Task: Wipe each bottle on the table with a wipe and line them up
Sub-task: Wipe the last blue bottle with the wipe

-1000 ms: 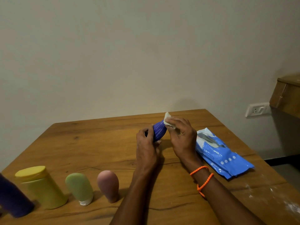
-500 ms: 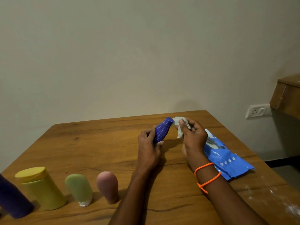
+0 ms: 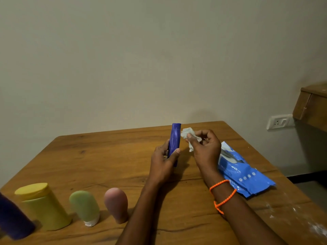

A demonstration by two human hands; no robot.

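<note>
Blue bottle (image 3: 174, 138) stands upright, gripped by left hand (image 3: 163, 165); right hand (image 3: 206, 149) pinches wipe (image 3: 188, 134) beside it.

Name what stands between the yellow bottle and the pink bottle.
The head view shows the green bottle, standing cap down, between the yellow bottle and the pink bottle.

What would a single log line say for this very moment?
left hand: grips blue bottle upright | right hand: pinches crumpled wipe beside bottle top | lined up: four bottles
</note>
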